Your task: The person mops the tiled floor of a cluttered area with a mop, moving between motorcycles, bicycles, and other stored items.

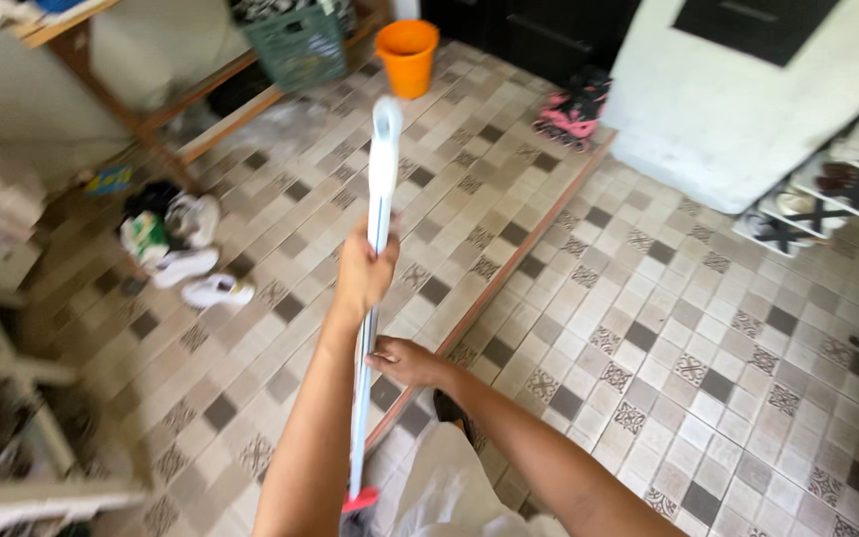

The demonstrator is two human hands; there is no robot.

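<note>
Our left hand grips the white handle at frame centre, right hand seemingly closed lower down, shaft running top to bottom

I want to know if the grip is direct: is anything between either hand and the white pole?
Nothing visible. The left hand is wrapped straight around the white pole, and the right hand touches it lower down.

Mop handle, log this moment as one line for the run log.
left hand: grips mop handle high | right hand: holds it lower | handle: upright, white | floor: patterned tiles | nearby: orange bucket
</note>
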